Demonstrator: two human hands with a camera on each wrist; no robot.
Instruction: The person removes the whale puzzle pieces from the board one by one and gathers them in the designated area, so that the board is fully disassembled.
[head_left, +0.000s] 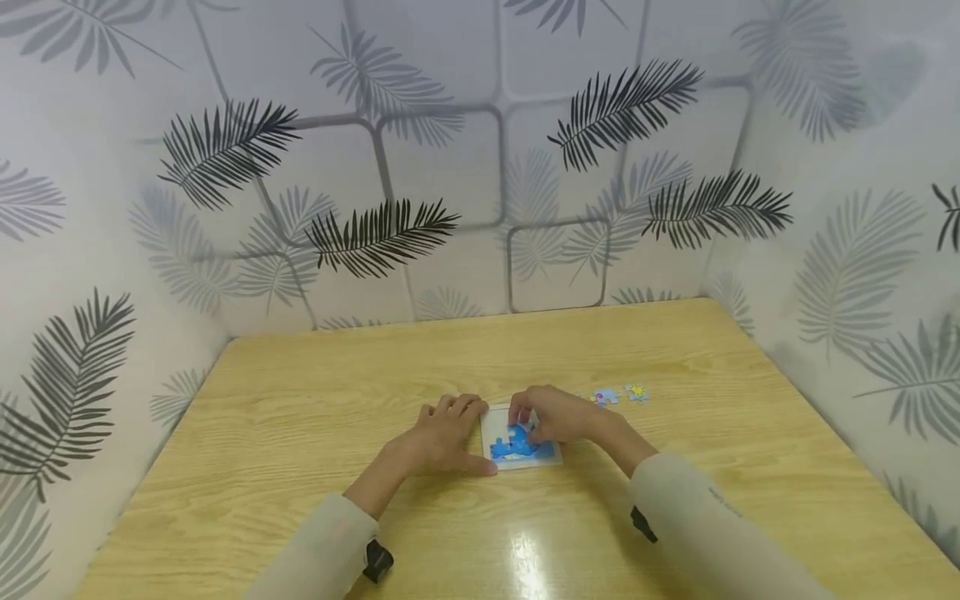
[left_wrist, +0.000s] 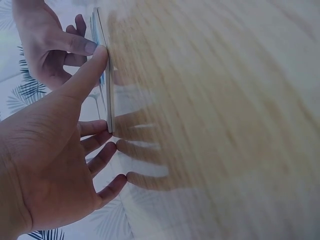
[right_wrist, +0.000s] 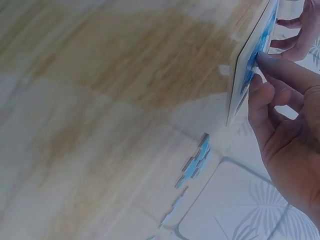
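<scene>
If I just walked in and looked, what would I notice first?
Two hands meet over a small white puzzle board in the middle of the wooden table. The left hand rests at the board's left edge, and the right hand presses fingertips on the blue pieces in it. Two loose pieces lie on the table just right of the hands, and leaf-patterned walls stand all around.

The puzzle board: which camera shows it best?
The head view: the puzzle board lies face up between both hands, its blue picture visible. The left wrist view shows only its thin edge; the right wrist view shows it at a steep slant, partly hidden by fingers.
</scene>
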